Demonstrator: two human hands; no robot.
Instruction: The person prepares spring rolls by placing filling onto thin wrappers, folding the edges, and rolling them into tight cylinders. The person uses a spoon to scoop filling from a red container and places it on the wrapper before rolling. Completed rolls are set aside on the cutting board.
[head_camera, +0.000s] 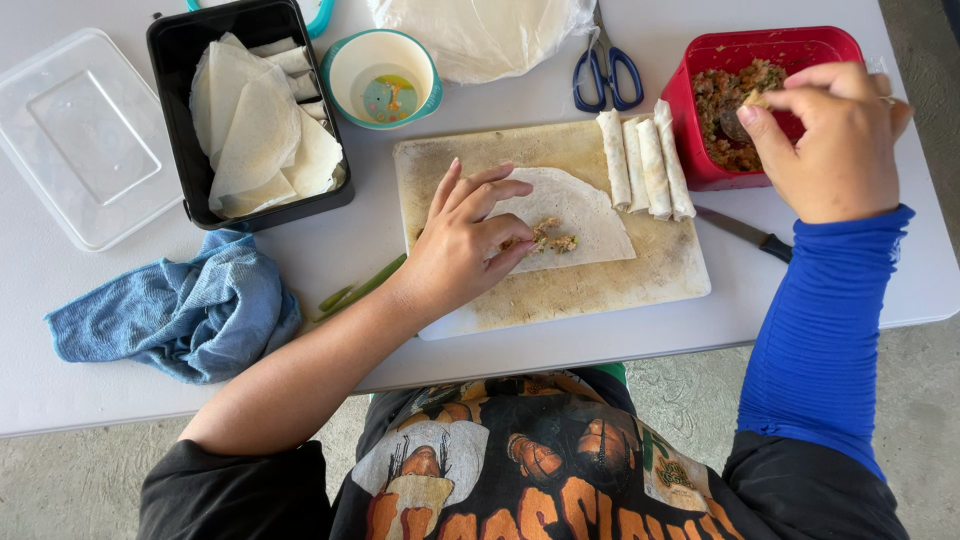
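My left hand (465, 240) rests with fingers spread on a white half-round wrapper (580, 205) lying on a stained cutting board (600, 285). Its fingertips touch a small heap of brown minced filling (553, 238) on the wrapper. My right hand (835, 135), in a blue sleeve, hovers over a red container (700, 110) of the same filling (725, 95) and grips a spoon whose bowl dips into it. Several rolled wrappers (645, 165) lie side by side at the board's far right.
A black tray (175, 130) of cut wrappers (260, 130) stands at the left, by a clear lid (80, 135). A small teal-rimmed bowl (385, 80), a bag of wrappers (480, 35), blue scissors (605, 70), a knife (745, 232), a blue cloth (185, 310) and green stalks (360, 288) lie around.
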